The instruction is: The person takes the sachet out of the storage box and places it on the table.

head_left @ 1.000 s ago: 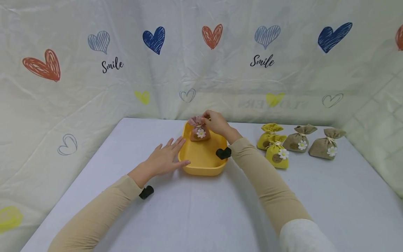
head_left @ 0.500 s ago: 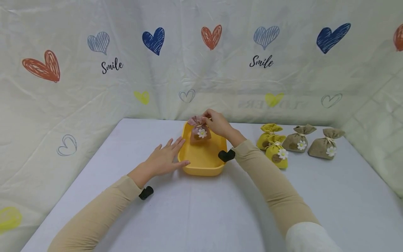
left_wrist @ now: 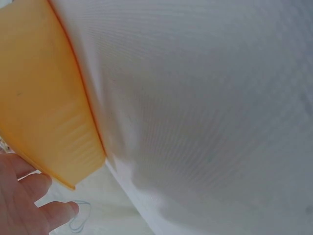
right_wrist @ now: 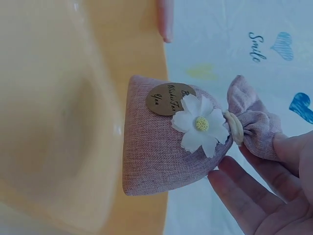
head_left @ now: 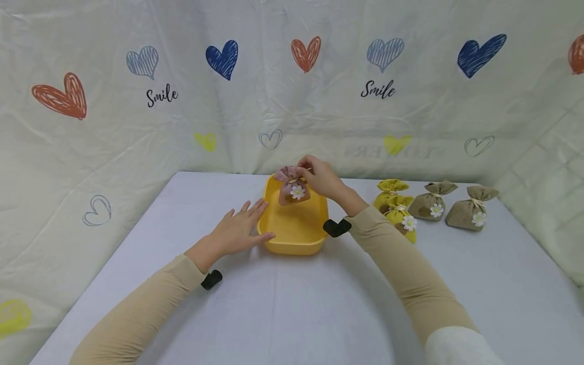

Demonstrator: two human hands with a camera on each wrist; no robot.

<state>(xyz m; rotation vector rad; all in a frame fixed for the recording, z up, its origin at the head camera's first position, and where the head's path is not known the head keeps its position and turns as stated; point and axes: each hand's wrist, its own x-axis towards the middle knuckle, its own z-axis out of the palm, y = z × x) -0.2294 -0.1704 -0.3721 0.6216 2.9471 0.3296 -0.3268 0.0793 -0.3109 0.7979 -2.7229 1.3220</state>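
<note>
My right hand (head_left: 321, 177) pinches a pink cloth pouch (head_left: 293, 192) by its gathered neck, over the far part of a yellow tray (head_left: 294, 248). In the right wrist view, the pouch (right_wrist: 156, 152) carries a white flower and a round brown tag, and thumb and fingers grip its tied top. At the tray's left side, my left hand (head_left: 237, 230) lies with spread, straight fingers touching the rim. From the left wrist, the tray's outer wall (left_wrist: 44, 88) fills the upper left, with the left fingers (left_wrist: 36, 186) at its edge.
Right of the tray stand two yellow pouches (head_left: 403, 205), partly overlapping. Beside them are two grey-brown pouches (head_left: 470, 215) with white flowers. A white cloth covers the table (head_left: 274, 314), and a curtain with printed hearts (head_left: 305, 53) hangs behind.
The pink pouch has risen from the tray and shifted slightly right in my right hand, whose forearm moved right too. My left hand and the tray stay put.
</note>
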